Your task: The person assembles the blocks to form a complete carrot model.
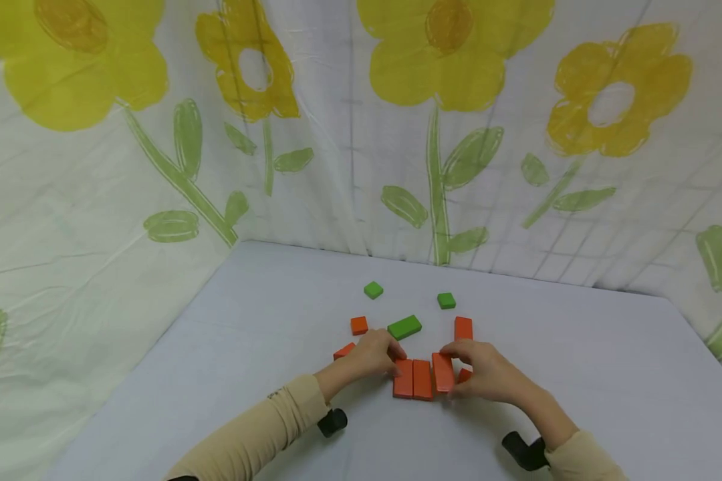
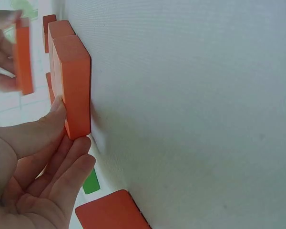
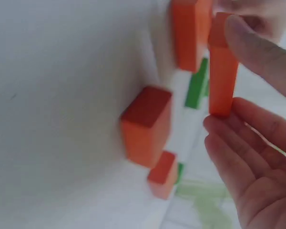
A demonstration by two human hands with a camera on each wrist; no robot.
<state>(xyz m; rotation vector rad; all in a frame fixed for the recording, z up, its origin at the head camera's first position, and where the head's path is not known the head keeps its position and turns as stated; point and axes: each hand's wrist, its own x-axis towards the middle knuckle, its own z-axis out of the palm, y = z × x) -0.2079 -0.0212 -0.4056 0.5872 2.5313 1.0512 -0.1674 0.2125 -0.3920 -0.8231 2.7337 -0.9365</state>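
Two red rectangular blocks lie side by side on the table: a left block [image 1: 402, 383] and a middle block [image 1: 422, 382]. My left hand [image 1: 370, 355] pinches the left block near its outer side, thumb on top and fingers at its edge [image 2: 76, 86]. With thumb and fingertips, my right hand [image 1: 492, 375] grips a third red block [image 1: 442, 373]. That block is raised off the table and stands slightly apart from the middle one, as the right wrist view shows [image 3: 222, 71].
Behind the hands lie a small orange square block [image 1: 359, 325], a long green block [image 1: 404, 327] and two small green blocks [image 1: 373, 290]. More red blocks sit left [image 1: 344, 350] and right [image 1: 464, 327]. A flowered curtain [image 1: 337, 167] hangs behind the white table [image 1: 265, 307].
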